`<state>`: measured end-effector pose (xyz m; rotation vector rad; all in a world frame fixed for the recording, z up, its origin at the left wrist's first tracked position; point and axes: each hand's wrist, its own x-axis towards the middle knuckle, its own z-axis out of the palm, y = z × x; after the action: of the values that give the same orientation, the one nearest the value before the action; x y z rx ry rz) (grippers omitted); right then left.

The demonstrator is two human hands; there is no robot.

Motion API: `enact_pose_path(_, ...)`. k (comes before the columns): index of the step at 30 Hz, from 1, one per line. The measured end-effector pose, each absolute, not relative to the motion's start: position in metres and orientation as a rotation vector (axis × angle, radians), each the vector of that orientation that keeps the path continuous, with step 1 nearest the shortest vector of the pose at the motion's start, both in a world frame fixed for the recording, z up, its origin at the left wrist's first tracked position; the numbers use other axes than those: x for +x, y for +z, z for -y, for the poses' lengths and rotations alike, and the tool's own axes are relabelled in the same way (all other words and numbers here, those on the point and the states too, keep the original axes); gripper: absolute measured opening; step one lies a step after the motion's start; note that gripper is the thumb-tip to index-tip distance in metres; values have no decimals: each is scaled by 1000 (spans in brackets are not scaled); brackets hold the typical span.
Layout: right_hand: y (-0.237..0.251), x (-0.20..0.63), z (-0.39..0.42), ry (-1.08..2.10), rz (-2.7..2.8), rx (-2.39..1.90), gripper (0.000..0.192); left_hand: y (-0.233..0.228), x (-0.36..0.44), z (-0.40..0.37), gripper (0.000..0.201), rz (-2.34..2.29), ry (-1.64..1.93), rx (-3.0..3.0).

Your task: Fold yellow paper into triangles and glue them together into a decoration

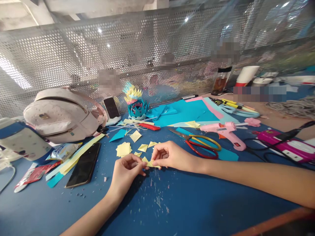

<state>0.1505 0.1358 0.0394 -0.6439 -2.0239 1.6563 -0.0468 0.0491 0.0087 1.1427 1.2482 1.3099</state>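
Note:
My left hand (128,168) and my right hand (169,155) meet over the blue table (187,209), both pinching one small folded yellow paper piece (150,163) that rests flat on the surface. Just behind the hands lie several small yellow paper squares and folded triangles (123,149). Farther back stands a teal and yellow folded-paper flower model (136,101).
Scissors with red and yellow handles (200,142) and a pink glue gun (225,131) lie to the right. A black phone (84,165) lies at left near a white backpack (61,114). Teal paper sheets (187,113) lie at the back before a perforated metal screen (137,49).

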Motion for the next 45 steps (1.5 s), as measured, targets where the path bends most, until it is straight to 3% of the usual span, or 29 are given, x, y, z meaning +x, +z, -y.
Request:
enact_pose_path(34,39,148,-131,1512,2118,-675,32,9,-39,-45,34,-1357,1452,1236)
enact_pose_path(45,33,148,-134,1366,2218,-655,23,16,-37,-42,33,-1389,1446,1304)
